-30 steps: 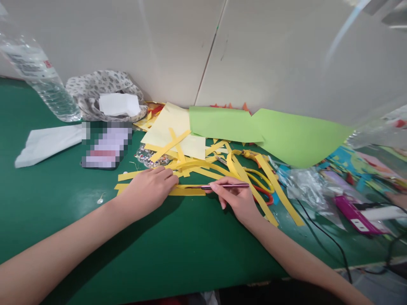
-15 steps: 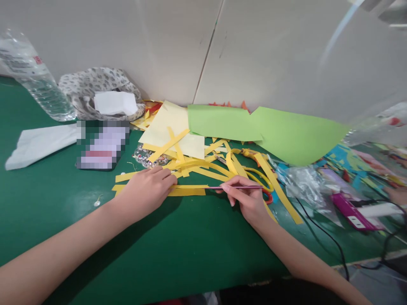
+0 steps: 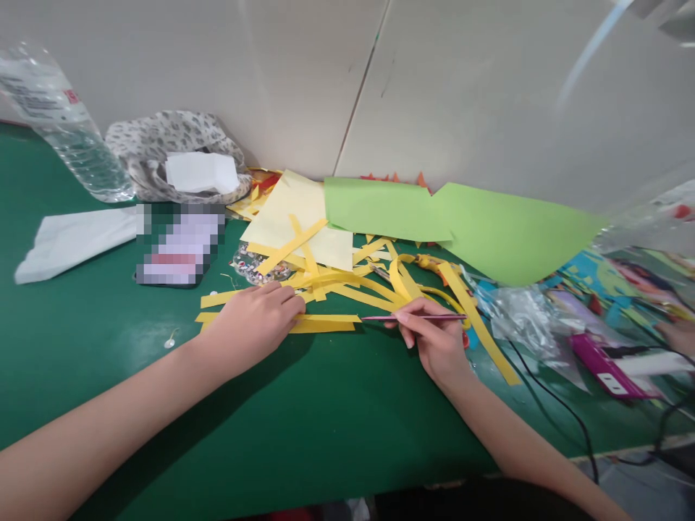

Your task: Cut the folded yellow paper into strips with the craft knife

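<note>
My left hand (image 3: 255, 315) lies over two yellow paper strips (image 3: 326, 324) on the green table. Its curled fingers pin the strips down, and their undersides are hidden. The strips' right ends stick out past my fingertips, one slightly overlapping the other. In my right hand (image 3: 431, 333) a thin purple pointed tool (image 3: 380, 318) is pinched between thumb and fingers, lying almost level. Its tip points left, close to the right end of the upper strip. Loose yellow strips (image 3: 374, 293) lie tangled behind both hands. Yellow-handled scissors (image 3: 450, 304) are partly covered by my right hand.
Green paper (image 3: 510, 231) and a cream sheet (image 3: 304, 202) lie near the wall. On the left are a phone (image 3: 179, 250), a tissue (image 3: 76, 242), a cloth bag (image 3: 157, 137) and a bottle (image 3: 76, 137). A purple power strip (image 3: 608, 369) with cables lies right, near another person's hand.
My right hand has slid to the right with the purple tool, whose tip has moved from over the strips to just beyond their right end. My left hand has stayed on the strips.
</note>
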`<state>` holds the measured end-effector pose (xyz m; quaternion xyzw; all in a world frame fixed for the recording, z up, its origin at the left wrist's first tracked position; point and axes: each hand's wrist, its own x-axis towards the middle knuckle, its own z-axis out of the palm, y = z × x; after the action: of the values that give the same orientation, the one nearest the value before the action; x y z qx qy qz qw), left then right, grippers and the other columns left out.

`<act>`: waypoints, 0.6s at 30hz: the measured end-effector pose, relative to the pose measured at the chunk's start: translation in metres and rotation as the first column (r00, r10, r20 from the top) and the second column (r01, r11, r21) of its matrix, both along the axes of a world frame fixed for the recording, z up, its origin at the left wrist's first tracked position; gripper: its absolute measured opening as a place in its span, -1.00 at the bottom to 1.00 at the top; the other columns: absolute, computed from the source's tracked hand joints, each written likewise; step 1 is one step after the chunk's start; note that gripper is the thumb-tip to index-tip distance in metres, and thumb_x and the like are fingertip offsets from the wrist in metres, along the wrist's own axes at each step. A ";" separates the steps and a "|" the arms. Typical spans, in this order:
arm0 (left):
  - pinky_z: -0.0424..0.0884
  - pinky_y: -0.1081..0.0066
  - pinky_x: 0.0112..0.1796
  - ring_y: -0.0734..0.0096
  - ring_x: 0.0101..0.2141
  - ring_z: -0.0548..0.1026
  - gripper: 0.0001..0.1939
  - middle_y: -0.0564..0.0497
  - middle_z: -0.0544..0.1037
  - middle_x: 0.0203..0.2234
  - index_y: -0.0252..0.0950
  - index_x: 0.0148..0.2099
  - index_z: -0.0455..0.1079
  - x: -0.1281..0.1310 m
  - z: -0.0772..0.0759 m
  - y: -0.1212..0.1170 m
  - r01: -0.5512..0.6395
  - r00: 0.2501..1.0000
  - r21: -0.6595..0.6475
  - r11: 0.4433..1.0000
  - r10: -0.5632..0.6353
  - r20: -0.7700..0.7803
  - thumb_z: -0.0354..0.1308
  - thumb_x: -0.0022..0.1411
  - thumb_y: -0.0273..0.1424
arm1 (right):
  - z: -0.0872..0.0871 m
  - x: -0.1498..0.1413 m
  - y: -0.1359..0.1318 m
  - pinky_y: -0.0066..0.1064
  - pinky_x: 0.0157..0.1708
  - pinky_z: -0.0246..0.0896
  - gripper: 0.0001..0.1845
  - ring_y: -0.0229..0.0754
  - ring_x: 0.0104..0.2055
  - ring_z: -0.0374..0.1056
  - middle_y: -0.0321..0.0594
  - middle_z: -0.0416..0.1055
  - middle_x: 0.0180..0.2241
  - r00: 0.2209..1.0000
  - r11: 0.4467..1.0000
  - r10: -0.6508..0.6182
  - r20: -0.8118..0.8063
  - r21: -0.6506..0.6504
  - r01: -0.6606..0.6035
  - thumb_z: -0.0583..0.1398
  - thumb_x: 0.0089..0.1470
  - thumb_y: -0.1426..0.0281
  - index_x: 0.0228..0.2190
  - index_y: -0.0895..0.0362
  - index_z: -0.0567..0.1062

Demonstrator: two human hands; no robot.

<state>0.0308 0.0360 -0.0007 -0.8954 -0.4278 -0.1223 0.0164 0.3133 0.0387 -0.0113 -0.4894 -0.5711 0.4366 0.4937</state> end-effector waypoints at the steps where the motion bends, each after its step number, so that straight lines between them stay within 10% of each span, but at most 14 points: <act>1: 0.38 0.31 -0.42 0.26 -0.38 0.46 -0.79 -0.01 0.51 -0.40 -0.32 -0.29 0.39 0.000 0.000 0.000 0.003 1.000 0.000 1.000 -0.003 0.002 -0.06 0.30 -0.55 | 0.001 0.000 0.000 -0.34 -0.49 0.25 -0.89 -0.35 -0.72 0.14 -0.43 0.30 -0.75 1.000 1.000 -0.015 -0.008 0.002 0.015 0.29 -0.07 0.40 -0.58 0.10 0.52; 11: 0.37 0.34 -0.39 0.27 -0.31 0.47 -0.82 0.00 0.54 -0.36 -0.31 -0.27 0.40 -0.002 -0.005 0.004 -0.016 0.997 -0.081 0.997 0.023 0.079 -0.03 0.31 -0.50 | 0.010 -0.004 -0.002 -0.45 -0.66 0.19 -0.89 -0.39 -0.74 0.21 -0.37 0.42 -0.62 0.987 0.976 0.014 -0.160 0.215 0.021 0.25 -0.08 0.47 -0.58 0.08 0.52; 18: 0.36 0.38 -0.39 0.32 -0.33 0.47 -0.83 0.02 0.54 -0.36 -0.30 -0.27 0.42 -0.003 -0.006 0.008 -0.017 0.993 -0.112 0.994 0.031 0.118 -0.01 0.29 -0.49 | 0.016 -0.030 -0.009 -0.47 -0.65 0.20 -0.88 -0.38 -0.69 0.22 -0.33 0.47 -0.58 0.975 0.985 0.174 0.141 -0.038 -0.170 0.29 0.02 0.31 -0.48 0.08 0.57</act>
<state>0.0282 0.0441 -0.0065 -0.8809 -0.4448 -0.1514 -0.0571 0.2834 0.0300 0.0043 -0.4748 -0.6397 0.4485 0.4052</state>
